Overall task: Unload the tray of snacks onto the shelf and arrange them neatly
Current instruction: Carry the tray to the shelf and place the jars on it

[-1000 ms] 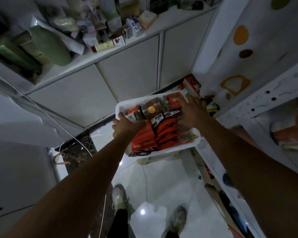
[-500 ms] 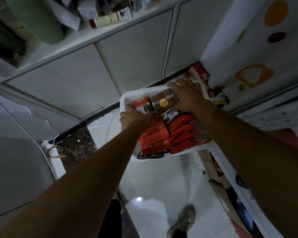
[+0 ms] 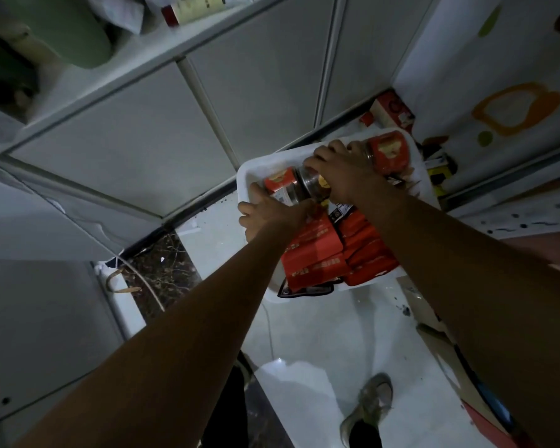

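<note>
A white tray is held out over the floor, with my left hand gripping its left rim. Several red snack packets fill its near half. At the far end lie two jars on their sides: a clear jar with a red label at the left, and a red-labelled jar at the right. My right hand reaches over the tray and curls round the clear jar's right end.
White cabinet doors stand ahead, under a cluttered counter. A red box and other items sit on the floor by the right wall. A white perforated shelf is at the right. My shoes stand on the glossy floor.
My right hand slid left from the right-hand jar onto the clear jar. The view tipped downward and the tray shifted right in the frame. My left hand kept its grip on the rim.
</note>
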